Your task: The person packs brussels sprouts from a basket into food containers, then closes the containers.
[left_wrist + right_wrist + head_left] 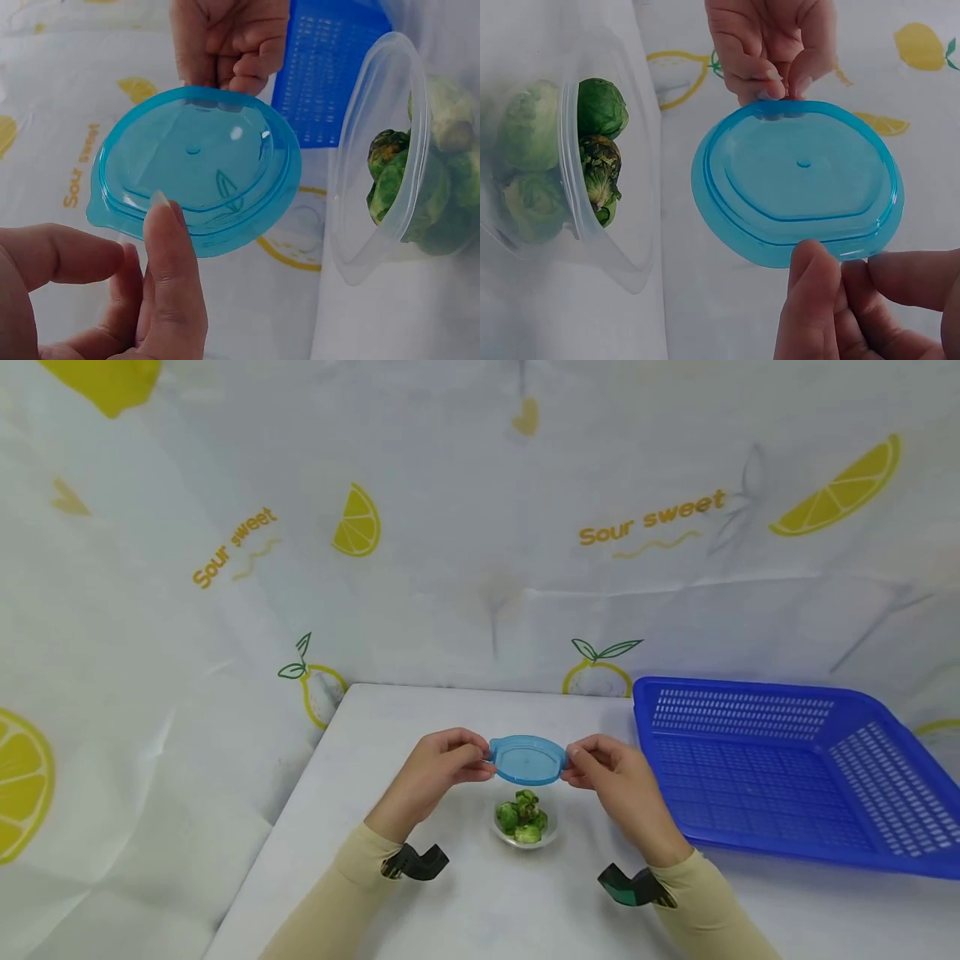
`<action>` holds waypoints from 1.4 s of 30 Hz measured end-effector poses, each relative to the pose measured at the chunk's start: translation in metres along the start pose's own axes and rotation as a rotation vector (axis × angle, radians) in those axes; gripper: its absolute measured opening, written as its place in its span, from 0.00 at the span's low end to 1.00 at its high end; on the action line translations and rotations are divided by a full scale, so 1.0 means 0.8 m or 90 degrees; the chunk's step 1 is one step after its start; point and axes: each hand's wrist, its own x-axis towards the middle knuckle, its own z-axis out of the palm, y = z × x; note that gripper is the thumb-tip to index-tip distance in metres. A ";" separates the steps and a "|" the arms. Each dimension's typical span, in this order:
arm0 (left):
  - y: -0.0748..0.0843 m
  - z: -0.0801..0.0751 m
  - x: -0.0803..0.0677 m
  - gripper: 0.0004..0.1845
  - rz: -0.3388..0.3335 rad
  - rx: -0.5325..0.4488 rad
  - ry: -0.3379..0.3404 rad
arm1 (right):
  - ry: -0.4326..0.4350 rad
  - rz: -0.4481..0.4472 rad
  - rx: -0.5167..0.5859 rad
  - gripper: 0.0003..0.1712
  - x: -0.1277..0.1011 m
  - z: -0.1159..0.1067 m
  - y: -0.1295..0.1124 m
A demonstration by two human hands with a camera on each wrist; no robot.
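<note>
A translucent blue oval lid (527,759) is held level above the table, just behind a small clear bowl (525,839) of green Brussels sprouts (522,815). My left hand (442,768) pinches the lid's left tab between thumb and fingers. My right hand (611,772) pinches the right tab. The left wrist view shows the lid (196,166) with my thumb (169,255) on its rim and the bowl (382,150) of sprouts (420,180) at the right. In the right wrist view the lid (799,184) is at centre and the bowl (615,217) with its sprouts (562,157) at the left.
A large blue perforated plastic basket (787,768) lies on the white table (480,893) at the right. A white lemon-print cloth (480,527) hangs behind and to the left of the table. The table's left edge runs diagonally near my left forearm.
</note>
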 end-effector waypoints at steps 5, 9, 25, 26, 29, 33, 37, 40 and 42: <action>-0.002 0.004 -0.002 0.13 -0.033 0.033 -0.006 | -0.032 0.001 0.010 0.17 0.000 -0.006 0.003; -0.003 0.006 -0.005 0.13 -0.047 0.082 -0.009 | -0.058 -0.008 0.005 0.17 -0.001 -0.011 0.003; -0.006 0.004 -0.014 0.17 -0.081 0.211 0.009 | -0.148 0.017 -0.101 0.27 0.001 -0.011 0.010; -0.007 0.004 -0.013 0.16 -0.081 0.212 0.007 | -0.148 0.016 -0.102 0.25 0.002 -0.009 0.012; -0.010 0.005 -0.011 0.15 -0.083 0.205 0.001 | -0.133 0.015 -0.121 0.19 0.004 -0.005 0.017; -0.013 0.007 -0.010 0.15 -0.088 0.205 -0.003 | -0.111 0.019 -0.169 0.15 0.004 0.001 0.021; -0.017 0.009 -0.011 0.14 -0.090 0.227 -0.005 | -0.102 0.016 -0.202 0.13 0.004 0.006 0.023; -0.019 0.011 -0.012 0.14 -0.087 0.238 -0.006 | -0.098 0.017 -0.211 0.12 0.003 0.008 0.024; -0.020 0.012 -0.011 0.13 -0.083 0.242 -0.004 | -0.095 0.017 -0.217 0.12 0.003 0.009 0.025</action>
